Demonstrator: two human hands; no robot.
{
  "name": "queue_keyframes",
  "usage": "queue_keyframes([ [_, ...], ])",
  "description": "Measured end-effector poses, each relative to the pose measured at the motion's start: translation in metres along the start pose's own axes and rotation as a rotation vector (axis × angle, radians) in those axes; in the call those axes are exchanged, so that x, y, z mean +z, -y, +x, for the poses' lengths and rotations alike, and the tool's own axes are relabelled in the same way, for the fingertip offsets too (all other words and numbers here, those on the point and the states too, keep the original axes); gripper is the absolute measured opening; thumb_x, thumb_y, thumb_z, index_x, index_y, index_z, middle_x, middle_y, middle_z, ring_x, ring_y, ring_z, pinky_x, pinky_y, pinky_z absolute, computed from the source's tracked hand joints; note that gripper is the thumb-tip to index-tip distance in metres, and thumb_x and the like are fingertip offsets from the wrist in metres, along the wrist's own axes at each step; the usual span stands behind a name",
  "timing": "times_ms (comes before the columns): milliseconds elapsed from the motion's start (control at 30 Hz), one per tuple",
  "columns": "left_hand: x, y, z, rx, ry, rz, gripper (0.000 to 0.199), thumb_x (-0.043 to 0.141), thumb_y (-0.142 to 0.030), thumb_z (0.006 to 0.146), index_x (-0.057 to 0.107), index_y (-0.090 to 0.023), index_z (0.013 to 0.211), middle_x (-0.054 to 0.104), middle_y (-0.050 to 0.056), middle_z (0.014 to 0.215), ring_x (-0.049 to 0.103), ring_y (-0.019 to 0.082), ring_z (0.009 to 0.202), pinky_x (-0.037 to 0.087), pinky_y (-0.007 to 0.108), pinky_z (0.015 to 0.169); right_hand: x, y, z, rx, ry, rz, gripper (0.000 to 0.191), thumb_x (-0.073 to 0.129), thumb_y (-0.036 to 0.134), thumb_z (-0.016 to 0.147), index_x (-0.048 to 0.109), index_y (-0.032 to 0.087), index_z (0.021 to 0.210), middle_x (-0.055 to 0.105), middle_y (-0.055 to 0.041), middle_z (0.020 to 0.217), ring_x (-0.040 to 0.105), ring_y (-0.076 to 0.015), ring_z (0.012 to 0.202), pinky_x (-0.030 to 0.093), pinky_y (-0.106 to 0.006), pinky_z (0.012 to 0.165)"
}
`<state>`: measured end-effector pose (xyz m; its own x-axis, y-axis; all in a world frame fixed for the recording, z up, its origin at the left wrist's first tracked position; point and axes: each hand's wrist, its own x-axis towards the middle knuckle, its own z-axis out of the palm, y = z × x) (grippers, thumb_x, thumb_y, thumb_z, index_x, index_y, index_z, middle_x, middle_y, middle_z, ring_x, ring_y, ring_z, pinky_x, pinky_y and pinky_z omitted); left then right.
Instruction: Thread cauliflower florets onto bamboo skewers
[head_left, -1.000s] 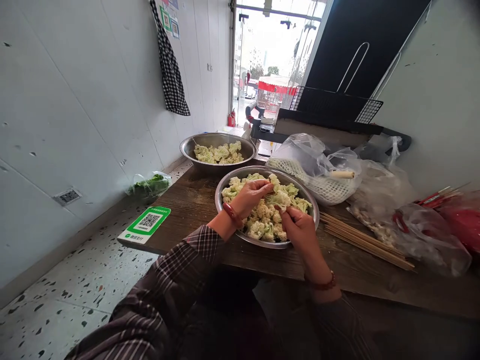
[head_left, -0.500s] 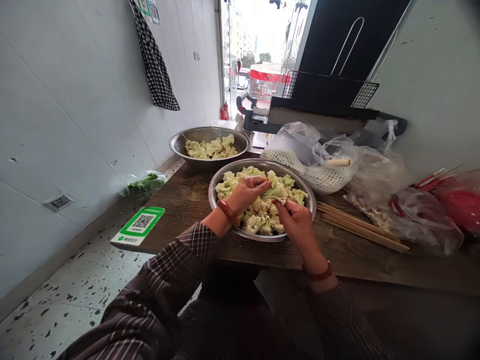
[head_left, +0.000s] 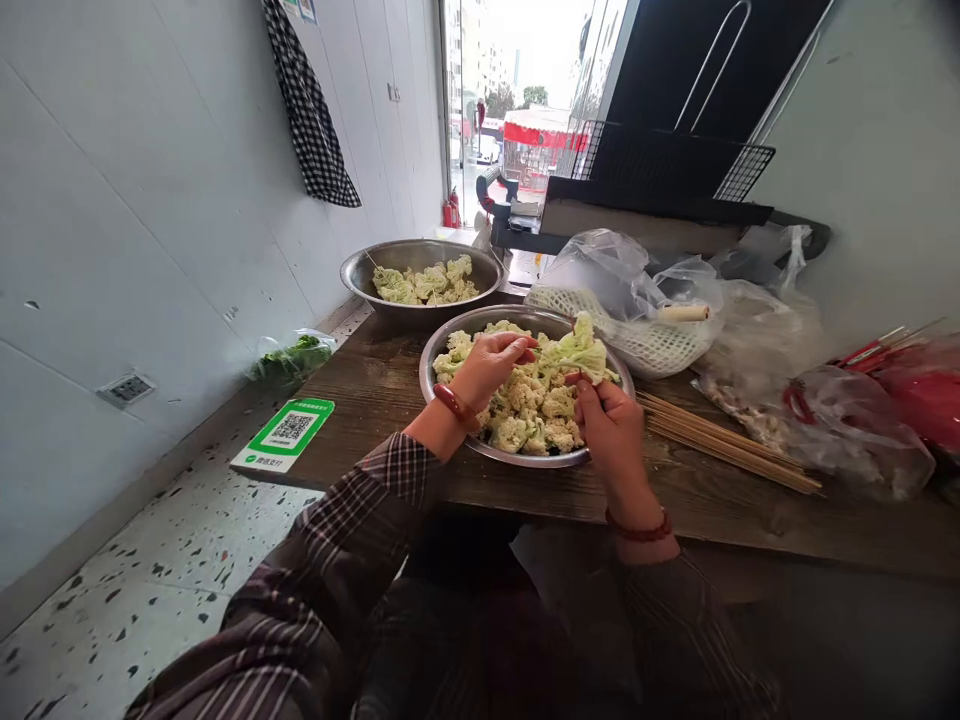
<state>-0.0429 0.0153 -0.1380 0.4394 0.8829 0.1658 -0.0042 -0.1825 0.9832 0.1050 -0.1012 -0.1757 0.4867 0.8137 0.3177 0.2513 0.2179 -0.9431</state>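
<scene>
A metal bowl (head_left: 429, 385) full of cauliflower florets (head_left: 529, 400) stands in front of me on the wooden table. My right hand (head_left: 611, 420), at the bowl's right side, pinches a pale green-white cauliflower piece (head_left: 576, 352) by its lower edge and holds it over the others. Above the left part of the bowl is my left hand (head_left: 491, 370), thumb and fingers pinched together, a short way from that piece. Whether anything thin sits between its fingertips I cannot make out.
Behind stands a second metal bowl (head_left: 352, 275) with skewered cauliflower. Wooden skewers (head_left: 727, 445) lie to the right, beside plastic bags (head_left: 765, 335) and a white foam net (head_left: 637, 345). A QR-code card (head_left: 289, 435) lies at the table's left corner. A black grill rack (head_left: 675, 160) is farther back.
My hands have moved apart. The cauliflower piece has shifted right and up with my right hand, away from my left fingertips. The view has shifted slightly.
</scene>
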Motion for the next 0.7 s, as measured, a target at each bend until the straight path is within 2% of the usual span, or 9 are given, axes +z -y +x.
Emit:
queue_keyframes([
  [100,0.001,0.004,0.002,0.123,0.054,0.378,0.023,0.056,-0.024,0.089,0.075,-0.014,0.096,0.073,0.007,0.086,0.064,0.017,0.083,0.048,0.031,0.082,0.0,-0.001,0.0,0.015,-0.028,0.036,0.046,0.06,0.059,0.088,0.074,0.016,0.099,0.049,0.0058,0.053,0.039,-0.0086,0.046,0.031,-0.022,0.044],
  [200,0.0,0.009,0.005,0.246,0.079,0.774,0.022,0.056,-0.018,0.087,0.077,-0.016,0.094,0.073,0.008,0.094,0.064,0.02,0.089,0.048,0.036,0.09,-0.001,-0.002,0.002,0.014,-0.027,0.041,0.042,0.06,0.056,0.089,0.075,0.017,0.099,0.05,0.0056,0.054,0.039,-0.0085,0.045,0.031,-0.022,0.043],
  [333,-0.002,0.013,0.007,0.3,0.196,1.081,0.025,0.055,-0.016,0.086,0.078,-0.018,0.095,0.072,0.009,0.104,0.062,0.024,0.103,0.046,0.04,0.099,-0.002,-0.003,0.002,0.014,-0.021,0.073,0.04,0.06,0.054,0.09,0.075,0.018,0.099,0.049,0.0056,0.055,0.039,-0.0084,0.046,0.03,-0.022,0.043],
  [500,0.003,0.009,0.002,0.38,0.373,1.192,0.031,0.058,-0.013,0.083,0.078,-0.02,0.105,0.069,0.009,0.11,0.057,0.025,0.104,0.044,0.04,0.098,-0.002,-0.001,0.001,-0.016,-0.022,0.075,0.038,0.06,0.051,0.091,0.075,0.018,0.098,0.048,0.0061,0.054,0.038,-0.0079,0.045,0.03,-0.022,0.043],
  [600,0.008,0.006,-0.002,0.476,0.491,1.154,0.026,0.06,-0.015,0.084,0.079,-0.022,0.101,0.068,0.008,0.106,0.057,0.023,0.1,0.043,0.039,0.096,-0.003,0.001,0.001,-0.03,-0.021,0.067,0.038,0.059,0.051,0.092,0.075,0.017,0.098,0.049,0.006,0.054,0.038,-0.0078,0.045,0.031,-0.022,0.044],
  [700,0.012,0.005,-0.003,0.482,0.627,1.115,0.018,0.064,-0.02,0.085,0.079,-0.021,0.094,0.068,0.006,0.097,0.058,0.02,0.092,0.043,0.035,0.095,-0.002,0.001,0.001,-0.037,-0.018,0.073,0.037,0.059,0.051,0.092,0.075,0.018,0.098,0.049,0.0058,0.054,0.039,-0.0081,0.046,0.032,-0.022,0.045],
])
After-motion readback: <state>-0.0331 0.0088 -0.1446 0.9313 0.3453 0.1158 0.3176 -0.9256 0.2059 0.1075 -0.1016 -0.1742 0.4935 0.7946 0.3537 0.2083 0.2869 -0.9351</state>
